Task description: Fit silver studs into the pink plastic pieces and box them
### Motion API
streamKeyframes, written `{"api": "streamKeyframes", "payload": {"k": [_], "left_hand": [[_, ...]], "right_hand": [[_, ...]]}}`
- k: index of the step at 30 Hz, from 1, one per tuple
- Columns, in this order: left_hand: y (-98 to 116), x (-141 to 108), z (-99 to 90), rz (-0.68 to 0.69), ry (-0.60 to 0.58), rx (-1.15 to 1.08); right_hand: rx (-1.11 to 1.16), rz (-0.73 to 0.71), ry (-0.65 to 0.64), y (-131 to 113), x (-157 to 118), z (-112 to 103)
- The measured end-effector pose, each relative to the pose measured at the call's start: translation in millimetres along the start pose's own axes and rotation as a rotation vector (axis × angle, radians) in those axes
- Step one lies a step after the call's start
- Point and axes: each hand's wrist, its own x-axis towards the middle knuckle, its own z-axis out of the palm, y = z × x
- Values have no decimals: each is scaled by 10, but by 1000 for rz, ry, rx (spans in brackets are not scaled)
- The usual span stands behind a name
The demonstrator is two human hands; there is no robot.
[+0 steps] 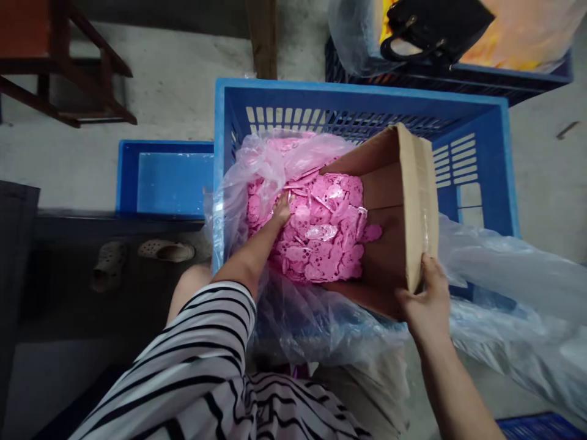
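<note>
My left hand (pixel 282 211) reaches into a heap of flat pink plastic pieces (pixel 321 226) in a blue crate (pixel 367 91). Its fingers are mostly hidden among the pieces, so I cannot see whether they hold any. My right hand (pixel 428 299) grips the near corner of the rim of a cardboard box (pixel 419 208), thumb inside and fingers outside. The box lies tilted on its side in the crate, its opening turned toward me, with pink pieces heaped at its left end. A clear plastic bag (pixel 275 159) lines the crate around the heap.
A shallow blue bin (pixel 169 177) stands left of the crate. Behind it is a wooden stool (pixel 68 61). A black handbag (pixel 435 27) rests on another filled crate at the back right. Clogs (pixel 165 250) lie on the left, and loose plastic sheeting (pixel 518 275) spills out on the right.
</note>
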Motion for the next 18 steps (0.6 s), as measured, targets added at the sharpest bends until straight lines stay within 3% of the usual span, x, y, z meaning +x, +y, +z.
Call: {"api": "streamKeyframes", "payload": {"k": [4, 8, 15, 18], "left_hand": [[23, -45, 81, 37, 7, -27], [193, -205, 320, 68, 37, -56], [961, -490, 790, -30, 176, -115], [1291, -585, 862, 48, 185, -92]], "right_hand": [[-41, -48, 8, 199, 121, 181], [-17, -38, -12, 350, 180, 162], [135, 181, -82, 869, 464, 45], [248, 293, -111, 1114, 627, 35]]}}
